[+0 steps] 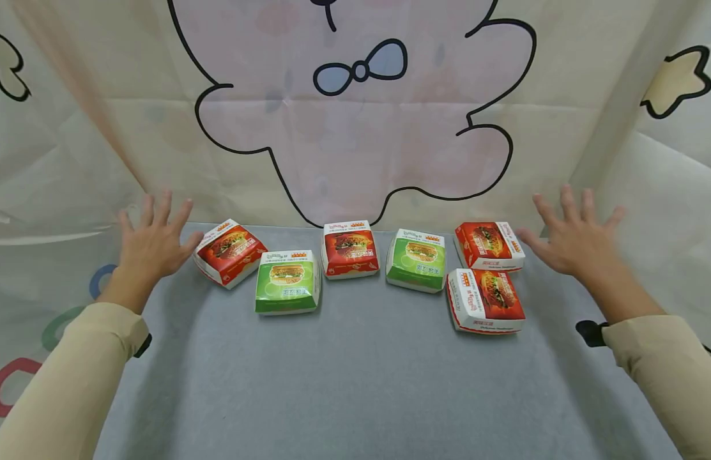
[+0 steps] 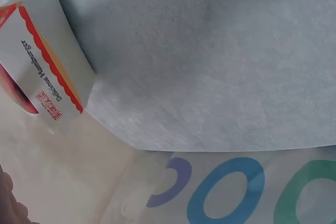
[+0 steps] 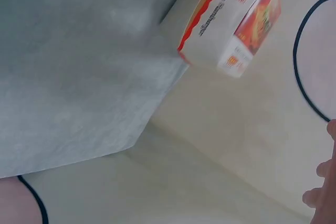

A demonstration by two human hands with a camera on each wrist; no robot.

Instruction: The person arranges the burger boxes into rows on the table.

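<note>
Both hands hold nothing, fingers spread. In the head view my left hand (image 1: 154,243) is raised at the left, its thumb nearest a tilted red burger box (image 1: 230,252). My right hand (image 1: 579,243) is at the right, nearest the far red burger box (image 1: 487,245). Just in front of that one lies another red burger box (image 1: 486,300), touching or nearly so. Between the hands stand a green burger box (image 1: 287,282), a red burger box (image 1: 350,249) and a second green burger box (image 1: 416,260). The wrist views catch only fingertips (image 2: 13,205) at their edges.
A grey cloth-covered table (image 1: 344,390) lies under the boxes. Behind it hangs a cream curtain (image 1: 562,96) with a cartoon outline, close to the back boxes. White printed sheets (image 1: 39,172) enclose the sides.
</note>
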